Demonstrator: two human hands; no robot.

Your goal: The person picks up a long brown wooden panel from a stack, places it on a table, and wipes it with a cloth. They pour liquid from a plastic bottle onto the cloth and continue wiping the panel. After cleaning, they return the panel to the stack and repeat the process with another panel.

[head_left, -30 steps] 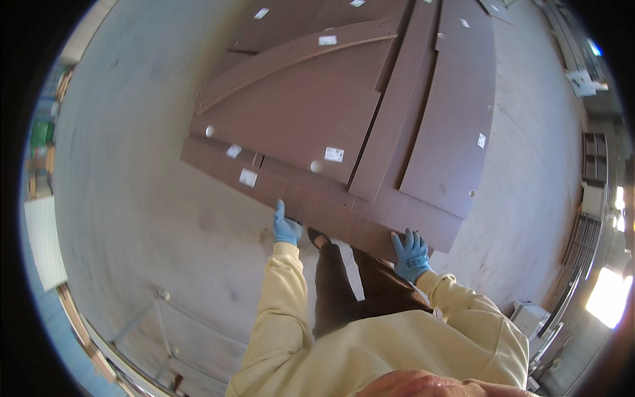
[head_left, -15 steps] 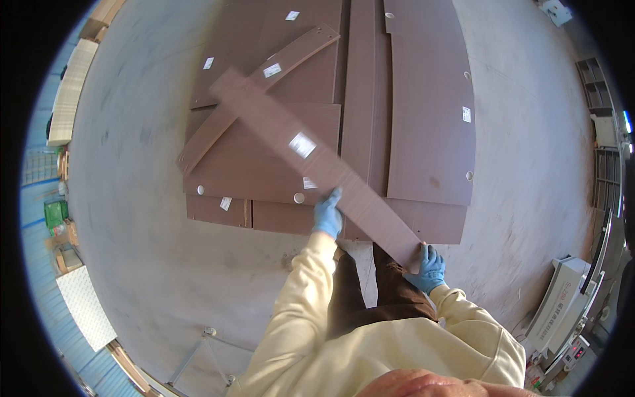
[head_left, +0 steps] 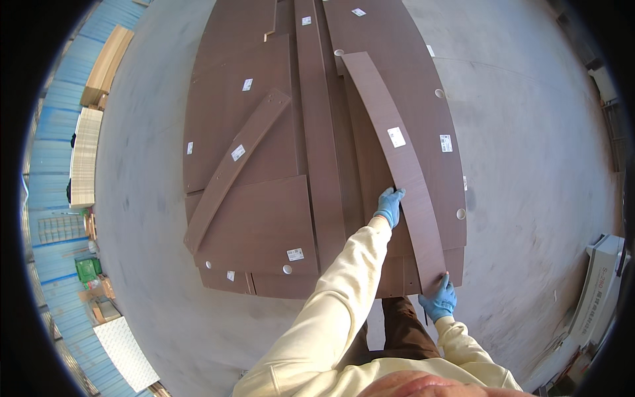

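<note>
A long narrow brown board [head_left: 411, 171] with a white label is held between my two gloved hands, running from close to me toward the far end. My left hand [head_left: 389, 206], in a blue glove, grips its left edge about midway. My right hand [head_left: 439, 300], gloved the same way, has its fingers closed round the near end. Under and around it lie wide brown panels [head_left: 254, 221], stacked and labelled, some with round pale spots. On the left part of the stack another narrow brown board [head_left: 236, 159] rests diagonally.
Grey concrete floor [head_left: 142, 218] surrounds the stack. Stacked pale boards [head_left: 86, 157], a green crate [head_left: 87, 269] and a white dotted sheet [head_left: 126, 354] line the left side. A white machine [head_left: 598, 284] stands at the right.
The held board has swung clockwise, its far end going from the left side across to the right part of the stack. Both hands moved right with it, still gripping.
</note>
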